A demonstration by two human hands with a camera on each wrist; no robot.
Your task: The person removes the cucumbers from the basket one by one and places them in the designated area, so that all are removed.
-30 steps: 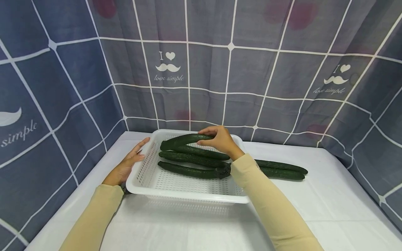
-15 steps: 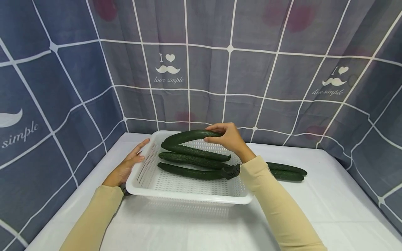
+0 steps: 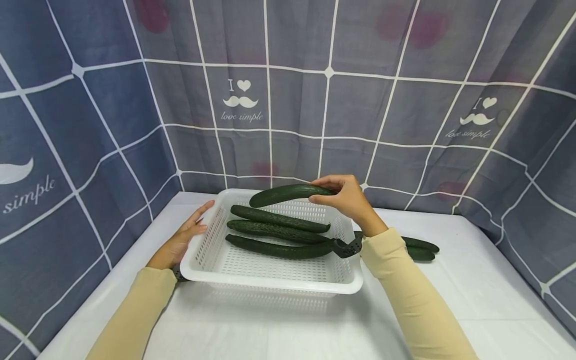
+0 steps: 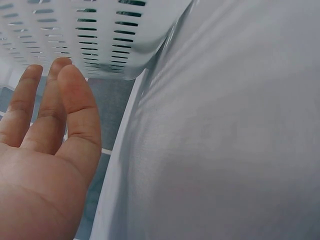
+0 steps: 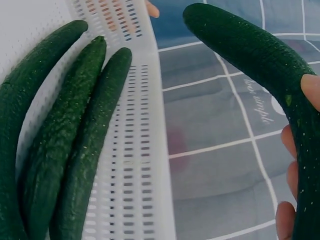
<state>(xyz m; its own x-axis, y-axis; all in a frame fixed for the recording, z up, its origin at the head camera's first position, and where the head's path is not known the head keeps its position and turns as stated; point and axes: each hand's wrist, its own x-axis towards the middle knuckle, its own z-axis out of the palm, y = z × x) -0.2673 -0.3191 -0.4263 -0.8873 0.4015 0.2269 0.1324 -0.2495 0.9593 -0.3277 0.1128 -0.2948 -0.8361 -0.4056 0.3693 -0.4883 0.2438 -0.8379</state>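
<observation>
My right hand grips one end of a dark green cucumber, holding it above the back rim of a white plastic basket. In the right wrist view, fingertips and thumb wrap that cucumber, and its free end points away from the basket. Three more cucumbers lie side by side inside the basket. At the basket's left side rests my left hand, its fingers extended along the outer wall. The left wrist view has those fingers nearly straight by the slotted wall; whether all touch cannot be made out.
Two other cucumbers lie on the white-covered table right of the basket, partly hidden behind the right forearm. Grey-blue checked cloth hangs close behind the table and on both sides. A black wrist device sits over the basket's right edge.
My right hand has moved rightward with the held cucumber, drawing its free end away from the cucumbers in the basket. The left hand and basket have stayed nearly still.
</observation>
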